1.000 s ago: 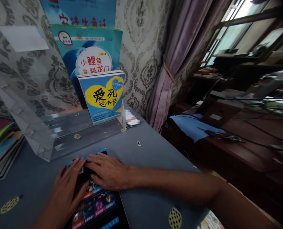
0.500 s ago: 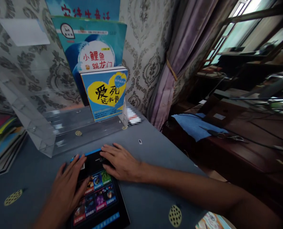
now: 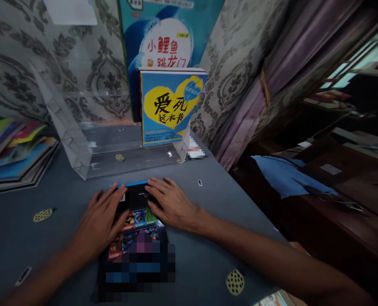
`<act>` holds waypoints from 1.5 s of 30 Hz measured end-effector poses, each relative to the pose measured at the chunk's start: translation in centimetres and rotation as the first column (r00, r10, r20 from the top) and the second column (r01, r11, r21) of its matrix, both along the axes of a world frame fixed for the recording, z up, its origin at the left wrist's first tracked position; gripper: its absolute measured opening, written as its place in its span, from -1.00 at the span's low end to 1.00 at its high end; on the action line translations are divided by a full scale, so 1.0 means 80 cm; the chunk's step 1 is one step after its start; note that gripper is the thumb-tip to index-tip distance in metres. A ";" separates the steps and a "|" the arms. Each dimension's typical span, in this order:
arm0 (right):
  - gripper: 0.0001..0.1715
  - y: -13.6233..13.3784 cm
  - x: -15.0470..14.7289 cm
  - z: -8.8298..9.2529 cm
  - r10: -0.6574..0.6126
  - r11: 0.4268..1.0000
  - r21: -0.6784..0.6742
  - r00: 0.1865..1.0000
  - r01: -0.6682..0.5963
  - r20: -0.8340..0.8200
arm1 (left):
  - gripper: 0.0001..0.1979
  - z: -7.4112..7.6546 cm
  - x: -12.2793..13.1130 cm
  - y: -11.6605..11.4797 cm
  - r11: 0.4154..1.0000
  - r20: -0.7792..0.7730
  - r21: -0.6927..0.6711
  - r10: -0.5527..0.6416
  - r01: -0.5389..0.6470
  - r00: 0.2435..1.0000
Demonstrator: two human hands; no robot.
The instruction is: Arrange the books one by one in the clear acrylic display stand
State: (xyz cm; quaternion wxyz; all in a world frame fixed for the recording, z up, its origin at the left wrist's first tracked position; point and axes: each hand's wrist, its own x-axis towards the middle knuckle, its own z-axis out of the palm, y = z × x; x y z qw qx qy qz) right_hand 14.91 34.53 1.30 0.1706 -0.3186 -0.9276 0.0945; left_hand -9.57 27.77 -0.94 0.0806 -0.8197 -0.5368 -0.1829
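A black book (image 3: 136, 197) with rows of small coloured pictures lies flat on the grey table. Its lower part is blurred out by a pixel patch. My left hand (image 3: 102, 219) rests on its upper left side, fingers stretched out and partly over a small white patch on the cover. Across from it, my right hand (image 3: 174, 206) lies on the upper right corner and edge with its fingers extended. Both hands are open and flat; neither is wrapped around the book.
Behind the hands stands a clear acrylic rack (image 3: 77, 144) holding a blue and yellow book (image 3: 173, 108) and a taller teal book (image 3: 197, 32). A stack of books (image 3: 20, 157) lies at left. Beyond the table's right edge are a purple curtain (image 3: 255, 110) and a blue cloth (image 3: 278, 178).
The camera view has shifted, so the rack, books and table appear lower-left or further right than before. My hands keep the same flat pose on the black book.
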 end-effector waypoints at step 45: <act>-0.53 -0.044 -0.027 -0.007 -0.107 0.994 0.036 0.994 0.106 0.035 | -0.51 0.013 0.003 -0.033 0.973 -0.007 -0.207 0.106 -0.106 0.994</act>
